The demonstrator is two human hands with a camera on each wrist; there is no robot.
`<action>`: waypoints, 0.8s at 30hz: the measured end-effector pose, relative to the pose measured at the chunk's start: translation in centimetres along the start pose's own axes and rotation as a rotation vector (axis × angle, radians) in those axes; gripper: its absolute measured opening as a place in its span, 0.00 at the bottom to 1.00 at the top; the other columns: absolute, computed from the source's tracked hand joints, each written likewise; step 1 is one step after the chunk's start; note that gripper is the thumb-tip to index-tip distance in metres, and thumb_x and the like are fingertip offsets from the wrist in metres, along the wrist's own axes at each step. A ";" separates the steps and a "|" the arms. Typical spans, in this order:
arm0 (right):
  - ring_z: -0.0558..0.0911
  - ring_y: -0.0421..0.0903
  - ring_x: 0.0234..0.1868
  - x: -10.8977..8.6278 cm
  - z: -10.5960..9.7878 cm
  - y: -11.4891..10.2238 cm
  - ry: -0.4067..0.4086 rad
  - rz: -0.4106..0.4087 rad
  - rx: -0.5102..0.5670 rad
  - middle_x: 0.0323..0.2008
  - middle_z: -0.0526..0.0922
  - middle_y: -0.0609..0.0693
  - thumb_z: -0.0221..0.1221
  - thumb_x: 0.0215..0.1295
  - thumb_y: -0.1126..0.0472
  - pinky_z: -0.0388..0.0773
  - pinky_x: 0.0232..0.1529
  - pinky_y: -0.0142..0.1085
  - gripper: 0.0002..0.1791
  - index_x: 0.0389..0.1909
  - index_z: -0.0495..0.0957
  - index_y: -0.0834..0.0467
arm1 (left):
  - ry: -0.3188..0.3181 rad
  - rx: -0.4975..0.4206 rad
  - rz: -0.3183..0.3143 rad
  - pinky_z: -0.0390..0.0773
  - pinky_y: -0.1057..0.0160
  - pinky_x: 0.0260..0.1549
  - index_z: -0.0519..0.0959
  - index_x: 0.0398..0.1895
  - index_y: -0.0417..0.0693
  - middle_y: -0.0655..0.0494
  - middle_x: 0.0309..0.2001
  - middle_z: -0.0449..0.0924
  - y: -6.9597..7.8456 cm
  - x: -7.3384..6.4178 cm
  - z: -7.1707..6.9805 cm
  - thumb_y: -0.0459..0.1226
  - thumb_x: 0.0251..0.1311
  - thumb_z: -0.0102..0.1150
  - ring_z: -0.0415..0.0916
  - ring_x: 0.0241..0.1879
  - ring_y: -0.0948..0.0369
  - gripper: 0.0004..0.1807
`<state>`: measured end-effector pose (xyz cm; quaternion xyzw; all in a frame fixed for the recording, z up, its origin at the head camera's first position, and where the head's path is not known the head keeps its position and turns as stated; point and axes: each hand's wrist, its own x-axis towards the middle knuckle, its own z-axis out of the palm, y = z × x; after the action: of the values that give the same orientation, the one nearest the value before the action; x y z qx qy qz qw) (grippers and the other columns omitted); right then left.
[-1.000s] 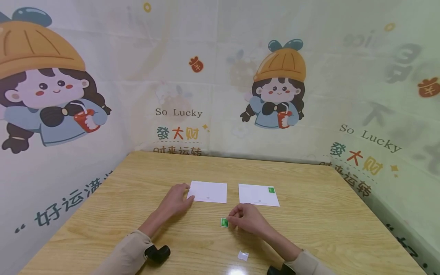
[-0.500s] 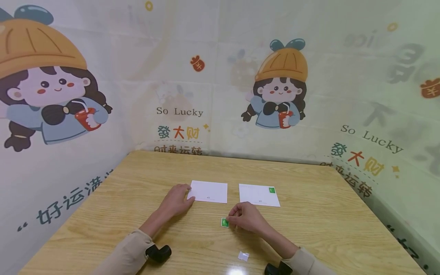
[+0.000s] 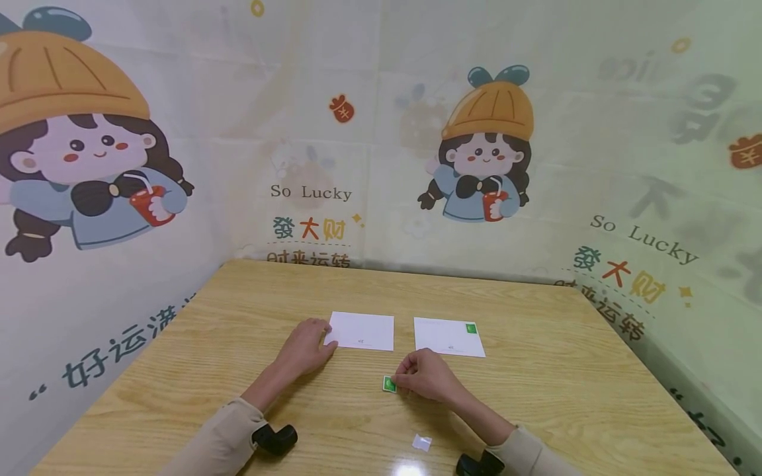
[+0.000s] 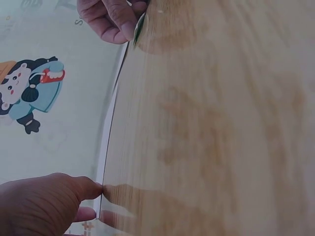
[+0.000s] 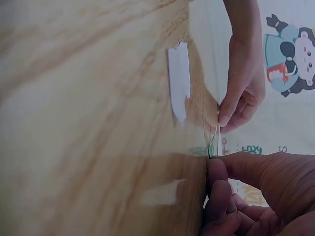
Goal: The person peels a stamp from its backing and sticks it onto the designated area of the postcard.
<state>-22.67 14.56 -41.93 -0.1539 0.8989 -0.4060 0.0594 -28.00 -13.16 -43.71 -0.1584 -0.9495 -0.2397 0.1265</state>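
Observation:
Pinched by its right edge between thumb and fingers of my right hand point(image 3: 430, 378), a small green stamp point(image 3: 389, 384) with a white border is just above or on the table; I cannot tell which. In the right wrist view the stamp point(image 5: 212, 147) shows edge-on at the fingertips. My left hand point(image 3: 305, 347) rests at the left end of a blank white envelope point(image 3: 362, 331), thumb and fingers touching its edge. Beside it on the right lies another white envelope point(image 3: 443, 339), bearing a green stamp point(image 3: 471, 328) in its upper right corner.
A torn white paper scrap point(image 3: 422, 442) lies near the front of the wooden table point(image 3: 286, 291), between the forearms. Printed fabric walls point(image 3: 381, 145) with cartoon figures close off the back and sides. A black camera mount sits on each wrist.

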 end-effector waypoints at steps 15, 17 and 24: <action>0.72 0.38 0.21 0.1 0.1 0.1 -0.005 -0.045 -0.038 0.18 0.79 0.42 0.67 0.64 0.63 0.66 0.21 0.29 0.08 0.25 0.82 0.57 | -0.010 -0.010 -0.021 0.73 0.43 0.61 0.81 0.47 0.35 0.35 0.53 0.81 0.2 0.1 0.0 0.37 0.64 0.66 0.75 0.60 0.40 0.14; 0.72 0.38 0.21 0.1 0.2 0.2 -0.006 -0.051 -0.037 0.18 0.80 0.43 0.66 0.64 0.63 0.66 0.21 0.29 0.08 0.25 0.82 0.57 | -0.010 -0.010 -0.023 0.73 0.43 0.61 0.81 0.47 0.34 0.35 0.54 0.81 0.2 0.0 0.0 0.38 0.64 0.66 0.75 0.60 0.40 0.15; 0.72 0.38 0.20 0.1 0.1 0.3 -0.019 -0.065 -0.009 0.18 0.81 0.44 0.65 0.65 0.64 0.66 0.21 0.29 0.08 0.25 0.83 0.59 | -0.002 -0.033 -0.026 0.72 0.42 0.61 0.79 0.53 0.30 0.34 0.55 0.80 0.2 -0.1 -0.1 0.38 0.65 0.65 0.74 0.61 0.39 0.20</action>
<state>-22.78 14.65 -42.28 -0.1871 0.8946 -0.4022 0.0542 -27.84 -13.08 -43.63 -0.1485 -0.9475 -0.2567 0.1198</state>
